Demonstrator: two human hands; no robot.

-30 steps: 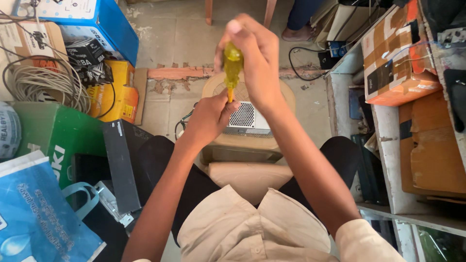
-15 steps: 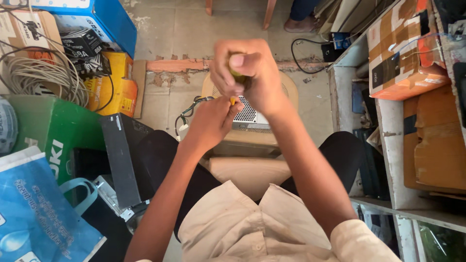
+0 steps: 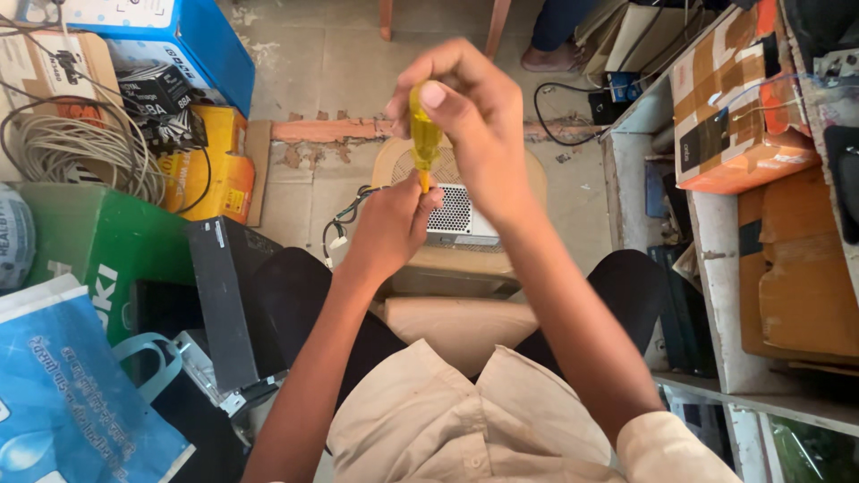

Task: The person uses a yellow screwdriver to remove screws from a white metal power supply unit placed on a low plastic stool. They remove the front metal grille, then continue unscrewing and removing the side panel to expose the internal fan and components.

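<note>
My right hand (image 3: 470, 121) grips the yellow handle of a screwdriver (image 3: 424, 136), held upright above a metal power supply box (image 3: 458, 215) with a perforated grille. My left hand (image 3: 394, 224) is closed just below the handle, around the screwdriver's shaft or tip, which it hides. The box rests on a round tan stool (image 3: 528, 183) in front of my knees. A bundle of wires (image 3: 344, 224) hangs off the box's left side.
Cardboard boxes (image 3: 734, 107) fill grey shelves on the right. On the left lie a coil of pale cable (image 3: 72, 152), yellow and blue boxes, a green carton (image 3: 80, 246), a black computer case (image 3: 219, 295) and a blue bag (image 3: 63, 402). Someone's foot (image 3: 546, 55) shows at the top.
My right hand has shifted on the screwdriver handle, turning it, and the yellow handle shows again. My left hand stays under it at the box.
</note>
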